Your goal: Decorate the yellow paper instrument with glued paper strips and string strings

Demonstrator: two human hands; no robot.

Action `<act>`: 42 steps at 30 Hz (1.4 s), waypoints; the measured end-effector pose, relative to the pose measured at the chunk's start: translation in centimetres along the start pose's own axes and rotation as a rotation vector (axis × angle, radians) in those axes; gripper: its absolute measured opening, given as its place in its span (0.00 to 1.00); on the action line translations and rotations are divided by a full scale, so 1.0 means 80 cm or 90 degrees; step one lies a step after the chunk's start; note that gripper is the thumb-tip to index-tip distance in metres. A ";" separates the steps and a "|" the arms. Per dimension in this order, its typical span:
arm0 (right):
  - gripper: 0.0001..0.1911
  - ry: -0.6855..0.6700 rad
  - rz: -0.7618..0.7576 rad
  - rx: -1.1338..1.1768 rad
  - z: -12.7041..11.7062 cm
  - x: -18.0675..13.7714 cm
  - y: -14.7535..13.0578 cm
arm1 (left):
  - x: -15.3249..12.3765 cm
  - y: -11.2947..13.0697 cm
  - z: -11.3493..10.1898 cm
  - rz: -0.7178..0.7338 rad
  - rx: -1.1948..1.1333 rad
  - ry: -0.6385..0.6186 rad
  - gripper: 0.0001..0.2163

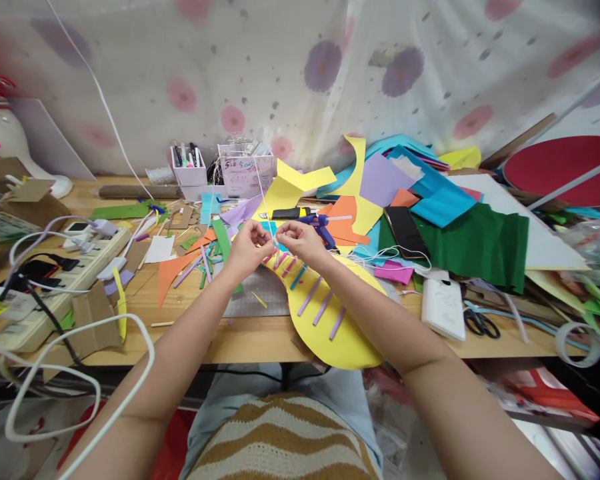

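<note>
Both my hands meet above the narrow end of a yellow guitar-shaped cutout (310,333), fingertips pinched close together. A thin white string (261,183) runs down to the small gap between them. My left hand (253,245) is closed at the string's lower end. From the other side, my right hand (300,241) pinches at the same spot; exactly how the string passes through the fingers is too small to see. Purple strips (322,309) and a blue strip (299,277) lie across the cutout, with pink ones near my fingers. My right forearm covers part of the cutout.
Behind my hands lie a blue glue gun (324,233) and a yellow-black cutter (290,213). A phone (405,230), white power bank (443,308), scissors (481,324) and tape roll (579,344) are right. A power strip (55,293) with looping cables stands left. Coloured scraps cover the bench.
</note>
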State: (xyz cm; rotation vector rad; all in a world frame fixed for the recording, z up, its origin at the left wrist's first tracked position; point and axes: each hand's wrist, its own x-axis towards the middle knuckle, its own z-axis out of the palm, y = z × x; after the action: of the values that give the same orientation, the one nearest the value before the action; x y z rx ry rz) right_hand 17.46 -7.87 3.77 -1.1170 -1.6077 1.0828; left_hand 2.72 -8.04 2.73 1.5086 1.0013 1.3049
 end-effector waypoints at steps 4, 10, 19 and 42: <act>0.10 -0.012 -0.006 -0.008 0.001 -0.001 0.000 | 0.000 -0.001 -0.002 0.018 0.087 0.061 0.10; 0.11 -0.074 -0.038 -0.032 -0.003 0.002 -0.006 | -0.006 0.011 -0.003 0.114 0.246 0.088 0.04; 0.07 -0.038 -0.058 -0.146 -0.003 0.000 -0.009 | 0.007 0.028 -0.012 -0.154 0.061 -0.113 0.02; 0.14 -0.151 0.049 0.107 -0.008 -0.004 -0.010 | 0.005 0.012 -0.025 0.069 0.275 -0.126 0.17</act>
State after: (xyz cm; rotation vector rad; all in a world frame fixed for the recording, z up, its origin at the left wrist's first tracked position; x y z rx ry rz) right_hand 17.93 -8.24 4.66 -0.9736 -1.6288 1.4174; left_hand 0.81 -7.69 3.92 1.9995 1.1317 1.0247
